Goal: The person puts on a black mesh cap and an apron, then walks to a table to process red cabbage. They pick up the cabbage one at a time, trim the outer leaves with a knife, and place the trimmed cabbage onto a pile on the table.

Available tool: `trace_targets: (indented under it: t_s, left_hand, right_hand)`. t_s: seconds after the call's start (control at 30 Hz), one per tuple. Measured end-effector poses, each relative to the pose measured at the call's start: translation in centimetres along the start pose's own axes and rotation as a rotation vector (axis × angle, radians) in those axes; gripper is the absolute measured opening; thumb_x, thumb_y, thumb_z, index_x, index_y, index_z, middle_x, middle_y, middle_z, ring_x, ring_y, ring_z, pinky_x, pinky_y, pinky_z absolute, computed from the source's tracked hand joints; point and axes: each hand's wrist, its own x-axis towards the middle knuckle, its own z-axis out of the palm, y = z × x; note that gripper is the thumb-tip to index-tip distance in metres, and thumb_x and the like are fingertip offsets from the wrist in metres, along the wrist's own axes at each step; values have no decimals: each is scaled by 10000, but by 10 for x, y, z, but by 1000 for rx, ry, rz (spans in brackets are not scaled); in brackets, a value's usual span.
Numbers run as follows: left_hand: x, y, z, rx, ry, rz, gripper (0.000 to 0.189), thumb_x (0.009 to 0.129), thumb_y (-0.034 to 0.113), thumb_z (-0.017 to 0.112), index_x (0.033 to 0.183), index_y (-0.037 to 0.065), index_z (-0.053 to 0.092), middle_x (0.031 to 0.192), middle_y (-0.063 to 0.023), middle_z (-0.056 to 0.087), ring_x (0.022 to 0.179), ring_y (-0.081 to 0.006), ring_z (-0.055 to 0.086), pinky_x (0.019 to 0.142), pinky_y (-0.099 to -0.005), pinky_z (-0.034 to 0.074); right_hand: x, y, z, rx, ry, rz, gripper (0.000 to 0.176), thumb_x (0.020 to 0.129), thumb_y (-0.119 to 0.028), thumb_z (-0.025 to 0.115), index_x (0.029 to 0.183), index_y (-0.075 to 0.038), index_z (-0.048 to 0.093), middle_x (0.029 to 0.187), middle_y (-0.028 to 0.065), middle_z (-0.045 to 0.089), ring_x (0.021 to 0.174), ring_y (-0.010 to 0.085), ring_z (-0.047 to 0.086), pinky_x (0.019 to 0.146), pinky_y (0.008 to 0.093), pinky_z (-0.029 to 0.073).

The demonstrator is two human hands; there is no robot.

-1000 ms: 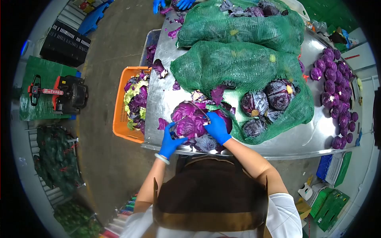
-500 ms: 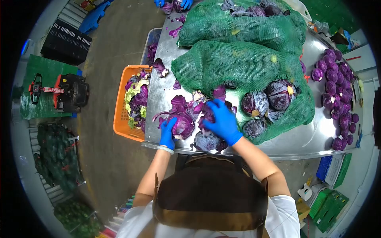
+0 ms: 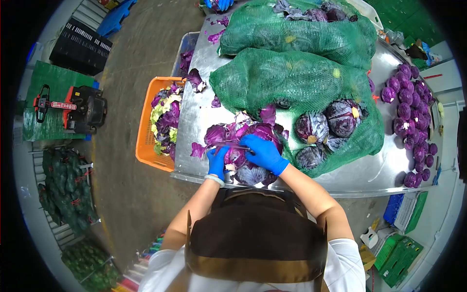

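My left hand (image 3: 217, 160), in a blue glove, is closed around the left side of a purple cabbage (image 3: 236, 156) near the table's front edge. A thin, blurred strip that looks like a knife blade (image 3: 229, 144) crosses above this cabbage. It runs from the fingers of my right hand (image 3: 265, 153), also blue-gloved and closed; its handle is hidden. Loose purple leaves (image 3: 216, 134) and another cabbage (image 3: 262, 131) lie just beyond. A darker cabbage (image 3: 250, 175) sits in front, between my wrists.
Green mesh sacks (image 3: 282, 80) of cabbages fill the table's middle; one spills dark cabbages (image 3: 343, 118). Several small purple cabbages (image 3: 406, 104) are heaped at the right end. An orange crate (image 3: 144, 141) of leaves stands left. A co-worker's gloved hand (image 3: 221, 5) shows at the top.
My left hand and its cabbage have moved right, towards my right hand. My right hand has shifted slightly left and down, and the thin strip now shows between them. A leaf now lies left of the cabbage.
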Motion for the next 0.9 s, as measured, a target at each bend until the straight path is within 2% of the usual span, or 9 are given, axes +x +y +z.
trace_targets:
  t_s: [0.07, 0.17, 0.4, 0.5, 0.6, 0.7, 0.77, 0.8, 0.9]
  left_hand:
    - [12, -6, -7, -32, -135, -3, 650, 791, 270, 815, 1243, 133, 369, 1111, -134, 594, 812, -230, 664, 614, -362, 578]
    - [9, -1, 1, -112, -168, 61, 640, 796, 245, 813, 1225, 114, 358, 1093, -127, 590, 823, -222, 665, 648, -350, 582]
    - [15, -8, 5, -69, -142, 186, 638, 809, 207, 816, 1220, 62, 351, 1078, -152, 597, 892, -204, 657, 735, -339, 583]
    - [2, 0, 5, 5, -135, 185, 692, 788, 216, 833, 1246, 50, 342, 1090, -154, 596, 894, -213, 658, 742, -336, 582]
    - [10, -2, 2, 55, -125, 207, 717, 777, 222, 840, 1269, 37, 353, 1097, -157, 597, 917, -223, 655, 765, -340, 579]
    - [33, -9, -9, 53, -146, 165, 652, 798, 233, 817, 1275, 36, 419, 1134, -147, 599, 982, -230, 643, 826, -359, 567]
    - [36, -4, -20, 19, -210, 113, 565, 830, 250, 775, 1272, 51, 485, 1173, -131, 605, 1034, -231, 633, 876, -371, 552]
    - [31, -1, -26, -8, -266, 90, 514, 851, 263, 746, 1269, 65, 521, 1194, -120, 609, 1060, -230, 628, 900, -375, 543]
    - [16, 1, -34, -22, -389, 132, 521, 893, 273, 676, 1352, 81, 523, 1276, -110, 610, 1169, -251, 596, 1023, -403, 482]
  right_hand:
    - [6, -18, -8, 65, -117, -114, 438, 788, -213, 757, 1197, -152, 612, 1309, 59, 575, 1169, 286, 605, 826, 386, 561]
    - [18, -20, -4, 40, -256, -162, 467, 770, -205, 774, 1202, -161, 602, 1312, 50, 571, 1157, 294, 609, 838, 392, 556]
    - [21, -8, 1, 36, -254, -239, 477, 745, -227, 792, 1176, -160, 601, 1303, 33, 571, 1115, 283, 627, 829, 378, 552]
    - [19, -11, 0, 122, -256, -220, 393, 768, -221, 785, 1120, -144, 630, 1186, 41, 633, 1031, 283, 660, 808, 376, 553]
    - [16, -5, 2, 72, -272, -159, 287, 796, -215, 781, 1036, -114, 659, 1012, 73, 672, 914, 291, 683, 764, 370, 553]
    - [11, 13, -8, 321, -94, -130, 283, 800, -252, 770, 1035, -128, 674, 933, 115, 678, 853, 325, 677, 734, 405, 543]
    - [1, 28, -35, 306, 51, 176, 239, 811, -244, 765, 982, -103, 676, 944, 132, 668, 842, 347, 665, 718, 422, 532]
    - [-5, 43, -41, 78, 182, 259, 236, 810, -241, 768, 966, -91, 673, 927, 141, 660, 833, 365, 653, 715, 434, 525]
    - [-24, 48, -41, 70, 135, 332, 406, 760, -315, 824, 1057, -96, 654, 921, 138, 652, 814, 353, 644, 733, 412, 527]
